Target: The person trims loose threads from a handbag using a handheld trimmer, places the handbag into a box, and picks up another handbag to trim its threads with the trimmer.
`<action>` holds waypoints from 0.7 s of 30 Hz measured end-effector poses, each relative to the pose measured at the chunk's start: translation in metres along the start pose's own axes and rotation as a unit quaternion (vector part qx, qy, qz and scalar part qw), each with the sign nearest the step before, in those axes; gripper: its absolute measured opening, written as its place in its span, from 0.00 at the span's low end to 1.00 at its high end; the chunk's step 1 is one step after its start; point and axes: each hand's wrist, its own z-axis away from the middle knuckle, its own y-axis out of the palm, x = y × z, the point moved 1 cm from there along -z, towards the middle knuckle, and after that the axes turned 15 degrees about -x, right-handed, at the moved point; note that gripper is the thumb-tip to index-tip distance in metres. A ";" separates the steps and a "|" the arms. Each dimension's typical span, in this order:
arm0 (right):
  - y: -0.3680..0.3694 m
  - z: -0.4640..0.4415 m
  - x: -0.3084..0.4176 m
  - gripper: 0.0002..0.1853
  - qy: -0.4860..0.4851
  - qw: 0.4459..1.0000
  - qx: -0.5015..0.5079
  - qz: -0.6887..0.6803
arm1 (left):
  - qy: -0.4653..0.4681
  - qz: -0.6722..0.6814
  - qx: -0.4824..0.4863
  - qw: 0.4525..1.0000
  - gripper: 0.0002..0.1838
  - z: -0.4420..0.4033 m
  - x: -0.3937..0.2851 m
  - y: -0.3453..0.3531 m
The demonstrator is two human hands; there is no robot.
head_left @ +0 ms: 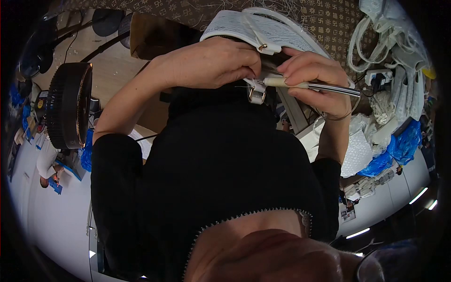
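Note:
My left hand is closed in a pinch at the end of a white strap, which carries a gold-coloured buckle. Loose thread ends stick out beside its fingertips. In my right hand is a pen-like tool with a cream grip and a shiny metal rear end. Its tip points left, close to the strap and my left fingertips; I cannot tell whether it touches. Just beyond both hands lies a white textured handbag with a strap and metal fitting. My left fingers partly hide the strap.
Patterned brown cloth covers the work surface, with thread scraps on it. White straps and a power socket are at right, near blue plastic bags. A black fan stands left; another person is farther off.

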 end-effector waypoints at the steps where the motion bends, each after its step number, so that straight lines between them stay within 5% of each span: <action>1: 0.000 0.000 0.000 0.12 0.000 1.000 0.000 0.000 | -0.002 -0.001 -0.001 1.000 0.05 0.000 0.000 0.000; 21: 0.002 -0.001 -0.001 0.11 -0.006 1.000 -0.002 0.023 | -0.001 0.001 -0.011 1.000 0.05 0.000 0.001 0.001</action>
